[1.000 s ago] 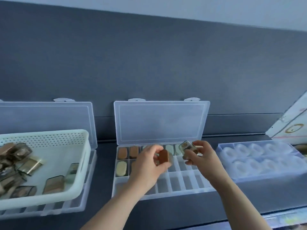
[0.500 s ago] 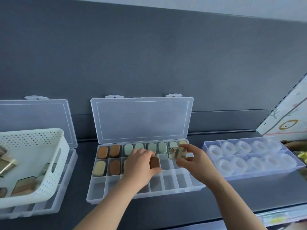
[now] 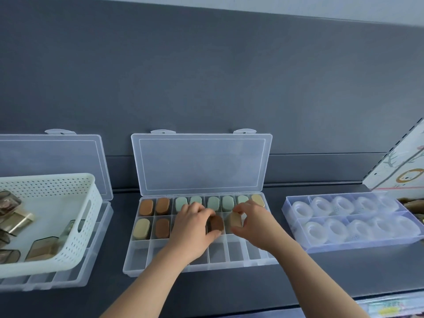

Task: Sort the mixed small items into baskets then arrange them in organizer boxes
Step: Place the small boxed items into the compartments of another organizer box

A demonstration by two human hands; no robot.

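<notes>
While both pieces sit low over the organizer box (image 3: 141,253) mid row, it's the arranging step: left grip (image 3: 190,228) pinches brown piece (image 3: 216,223), right grip (image 3: 257,226) pinches beige piece (image 3: 236,220) (adjacent slots, seemingly). Next: seat both flat, release.

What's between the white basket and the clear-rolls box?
Head view: the open organizer, with the left hand gripping a brown piece and the right hand a beige piece at its middle row.

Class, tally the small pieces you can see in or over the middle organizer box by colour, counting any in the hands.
Brown pieces: 4, one in the left hand
Green pieces: 5
Beige pieces: 3, one in the right hand
Total: 12 visible; the hands may hide more.
</notes>
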